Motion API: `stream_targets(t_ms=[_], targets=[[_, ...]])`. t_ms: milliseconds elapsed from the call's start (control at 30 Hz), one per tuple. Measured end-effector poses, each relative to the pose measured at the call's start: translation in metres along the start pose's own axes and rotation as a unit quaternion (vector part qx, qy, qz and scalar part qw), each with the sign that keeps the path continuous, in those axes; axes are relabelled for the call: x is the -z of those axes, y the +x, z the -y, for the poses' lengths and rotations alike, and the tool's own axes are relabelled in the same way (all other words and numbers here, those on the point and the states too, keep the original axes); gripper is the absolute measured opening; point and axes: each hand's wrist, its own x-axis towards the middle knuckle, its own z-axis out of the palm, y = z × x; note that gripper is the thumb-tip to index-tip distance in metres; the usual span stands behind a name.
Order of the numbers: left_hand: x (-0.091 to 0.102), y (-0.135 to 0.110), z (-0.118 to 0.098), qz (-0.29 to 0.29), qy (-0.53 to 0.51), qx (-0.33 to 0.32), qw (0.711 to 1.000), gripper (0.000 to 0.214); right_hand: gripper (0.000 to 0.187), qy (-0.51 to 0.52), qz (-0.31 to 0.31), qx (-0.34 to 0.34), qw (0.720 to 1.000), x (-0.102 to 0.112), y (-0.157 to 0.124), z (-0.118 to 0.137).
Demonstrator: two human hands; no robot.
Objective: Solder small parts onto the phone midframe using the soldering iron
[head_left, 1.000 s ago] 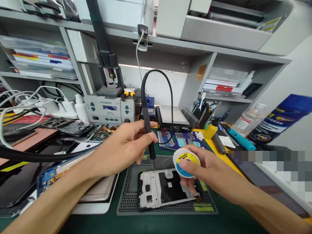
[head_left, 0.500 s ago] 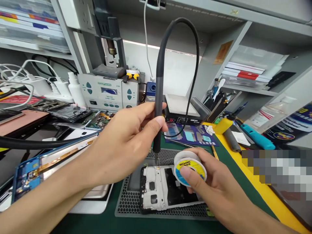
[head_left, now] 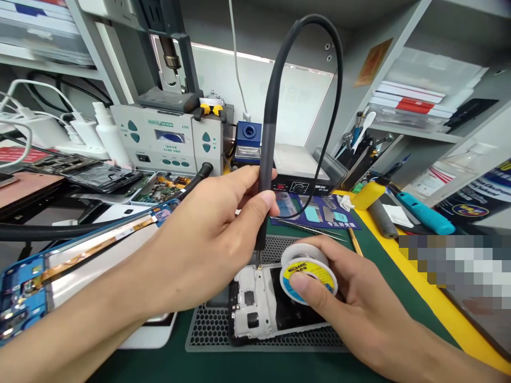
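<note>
My left hand [head_left: 211, 229] is closed round the dark handle of a soldering iron [head_left: 269, 143], which stands nearly upright with its tip down. The tip meets, or nearly meets, the upper edge of an opened phone frame [head_left: 260, 306]; exact contact is hard to make out. In my right hand [head_left: 351, 298] sits a white spool of solder wire [head_left: 329, 276] with a yellow and blue label, thumb pressed on its face. The spool hangs over the frame's black area and hides part of it. The frame lies on a grey honeycomb mat [head_left: 211, 332].
Behind stand a hot-air station [head_left: 167, 138] and a small heating plate unit [head_left: 303, 165]. The iron's cable loops up and back down. Opened phones [head_left: 96, 255] crowd the left. Tweezers [head_left: 311, 229], a yellow bottle [head_left: 369, 194] and a turquoise-handled tool [head_left: 425, 213] lie right.
The camera view has shifted slightly. Both hands keep their grips, and the iron and spool stay in nearly the same place over the phone frame.
</note>
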Motion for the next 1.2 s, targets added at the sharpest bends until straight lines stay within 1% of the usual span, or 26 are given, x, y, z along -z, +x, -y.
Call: stream_targets(t_ms=[233,400,600,667,833,967,1100,1200], targets=[[-0.0003,0.0022,-0.0024,-0.009,0.008,0.002,1.0,0.019,0.012,-0.01,0.002,0.004,1.0,-0.0012,-0.0006,-0.0011],[-0.0007,0.0032,-0.0036,-0.025,0.024,0.001,0.999,0.021,0.01,-0.03,0.0,0.012,0.999,-0.0027,0.0006,0.0005],[-0.0029,0.0032,-0.0002,-0.052,0.06,-0.015,0.997,0.019,0.008,-0.061,-0.008,0.04,0.997,-0.0042,-0.0008,0.0003],[-0.0039,0.004,-0.0004,-0.058,0.06,-0.011,0.996,0.02,0.007,-0.076,-0.008,0.056,0.996,-0.0042,-0.0019,0.0002],[-0.0058,0.0054,-0.001,-0.061,0.043,0.01,0.997,0.01,0.006,-0.101,-0.012,0.09,0.991,-0.0037,-0.004,0.0007],[-0.0065,0.0046,0.0001,-0.065,0.046,0.024,0.997,0.018,0.013,-0.116,-0.014,0.104,0.988,-0.0045,-0.0041,0.0002],[-0.0072,0.0053,0.0014,-0.077,0.073,0.021,0.994,0.03,0.016,-0.122,-0.018,0.105,0.987,-0.0051,-0.0031,-0.0013],[-0.0081,0.0066,0.0029,-0.084,0.085,0.026,0.992,0.032,0.018,-0.127,-0.018,0.106,0.986,-0.0049,-0.0027,-0.0023]])
